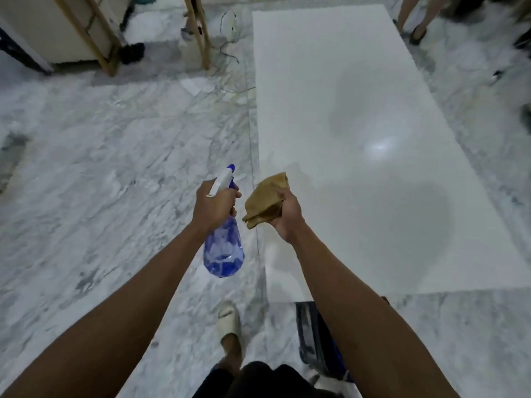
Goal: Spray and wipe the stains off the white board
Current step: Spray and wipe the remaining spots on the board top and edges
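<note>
Open board ahead, clutter only past its edges

Your way across the white board (359, 96) is bare from near edge to far edge. A bystander's legs (416, 15) stand just off its far right corner, wooden frame legs (198, 30) and loose cables (227, 50) lie off its far left corner, and a dark blue object (313, 334) sits at its near edge.

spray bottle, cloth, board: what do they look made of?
Spray bottle: translucent blue plastic, seemingly; the floor shows through it, and the trigger head is white and blue.
Cloth: soft tan-brown fabric, matte, folded and creased in the right hand.
White board: smooth, glossy white panel; it mirrors a light spot. Core material can't be told.
</note>
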